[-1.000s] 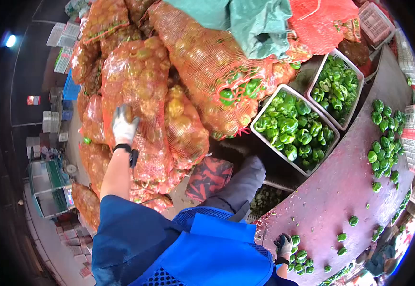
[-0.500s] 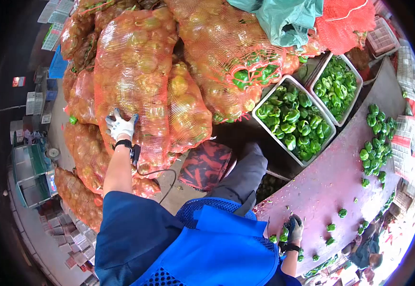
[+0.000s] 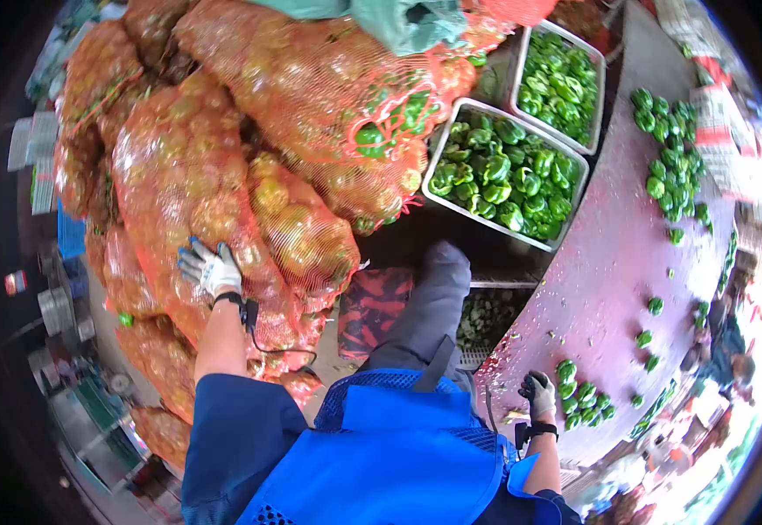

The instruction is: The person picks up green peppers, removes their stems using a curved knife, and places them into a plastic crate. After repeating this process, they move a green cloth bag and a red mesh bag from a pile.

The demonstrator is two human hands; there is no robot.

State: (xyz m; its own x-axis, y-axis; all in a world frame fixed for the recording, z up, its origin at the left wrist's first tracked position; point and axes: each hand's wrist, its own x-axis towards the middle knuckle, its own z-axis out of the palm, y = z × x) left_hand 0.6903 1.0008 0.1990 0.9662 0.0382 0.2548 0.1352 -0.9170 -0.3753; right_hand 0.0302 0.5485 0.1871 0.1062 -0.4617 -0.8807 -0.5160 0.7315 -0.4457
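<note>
My left hand (image 3: 210,268), in a white glove with blue fingertips, lies with fingers spread on a large orange mesh sack (image 3: 179,166). The sack is full of round, pale produce. Over the near end of the pink table (image 3: 565,319) is my right hand (image 3: 538,394), in a white glove with dark fingertips. Its fingers are curled in, and what they hold, if anything, is hidden. Just to its right sits a small cluster of green bell peppers (image 3: 582,398), apart from the fingers.
Two white crates of green peppers, a near one (image 3: 505,175) and a far one (image 3: 558,87), stand beside the table. More mesh sacks (image 3: 311,79) are piled ahead and left. A red-and-black patterned block (image 3: 374,311) is by my leg. A person (image 3: 731,350) is across the table.
The whole view has turned, shifting sacks and crates leftward. My left hand stays spread on the sack. My right hand has moved away from the peppers it was beside, which now form a cluster.
</note>
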